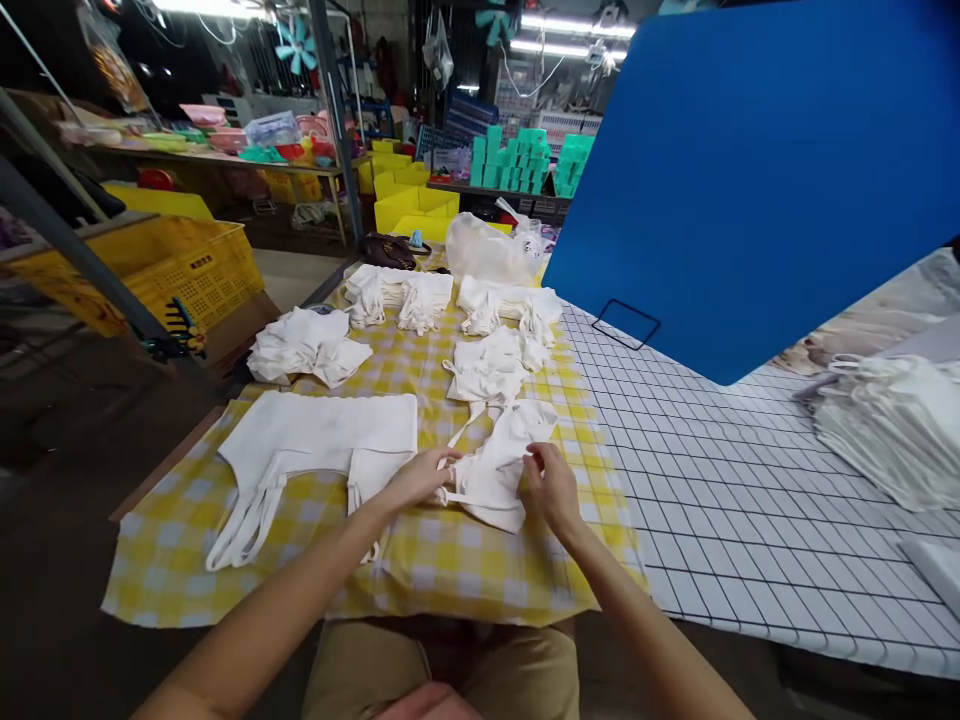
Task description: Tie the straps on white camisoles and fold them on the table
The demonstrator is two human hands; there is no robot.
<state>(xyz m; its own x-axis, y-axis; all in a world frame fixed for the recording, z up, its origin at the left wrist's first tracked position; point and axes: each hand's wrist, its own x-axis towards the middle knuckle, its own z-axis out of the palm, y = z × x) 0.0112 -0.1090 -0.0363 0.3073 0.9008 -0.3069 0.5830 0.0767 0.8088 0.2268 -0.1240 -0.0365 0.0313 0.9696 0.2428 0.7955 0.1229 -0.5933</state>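
A crumpled white strappy bra top (491,475) lies on the yellow checked cloth in front of me. My left hand (424,475) has its fingers closed on the left edge of this top, near its straps. At the opposite edge is my right hand (553,482), its fingers bent and apart, with the fingertips at the fabric. To the left, a flat stack of white bra tops (322,425) is spread with straps toward me; my left forearm crosses its near right corner. Just beyond the handled top sits another crumpled white garment (487,365).
Folded white stacks (401,290) and a loose white pile (307,345) stand farther back on the checked cloth (450,570). A large blue panel (735,190) rises over the white grid-patterned cloth (705,500) at right. A yellow crate (202,275) is at left.
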